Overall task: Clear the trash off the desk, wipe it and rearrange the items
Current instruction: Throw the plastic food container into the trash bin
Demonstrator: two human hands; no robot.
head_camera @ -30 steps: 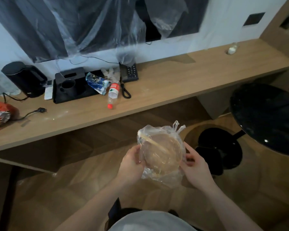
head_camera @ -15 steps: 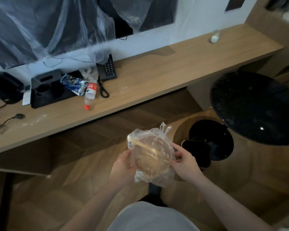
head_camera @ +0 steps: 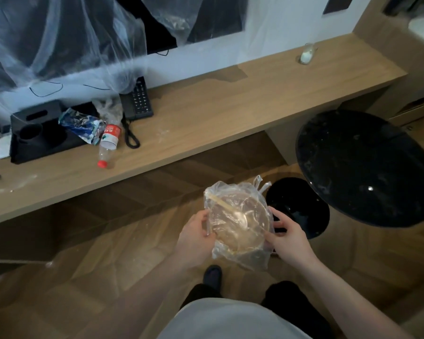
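A: Wooden desk (head_camera: pixel 206 104) along far wall, herringbone floor (head_camera: pixel 59 289) below. Black stool (head_camera: pixel 362 167) at right, near desk end.

B: Noted. Hands?

A: Both raised over floor, well apart from desk. Left hand (head_camera: pixel 194 238) gripping left side of bagged bowl (head_camera: pixel 240 226), fingers curled round edge. Right hand (head_camera: pixel 288 238) gripping right side, fingers curled on plastic.

B: Bowl contents?

A: Cannot tell. Round, brownish, wrapped in clear plastic bag; pale stick lying across top inside bag. Knotted bag ends pointing toward far right.

B: Left on desk?

A: Plastic bottle (head_camera: pixel 108 145) lying on side, red cap toward near edge. Crumpled blue wrapper (head_camera: pixel 81 124) just beside it, touching black tray (head_camera: pixel 44 140). Dark cup (head_camera: pixel 31 133) on tray. Telephone (head_camera: pixel 138 99) farther back against wall, coiled cord trailing down toward bottle. Small glass (head_camera: pixel 307 53) at far right end, whitish inside. Pale dust smears on desk near left edge.

B: Above desk?

A: Clear plastic sheeting (head_camera: pixel 59 35) draped over dark screen on wall.

B: Below hands?

A: Pale shirt, dark trousers, one dark shoe (head_camera: pixel 212 275).
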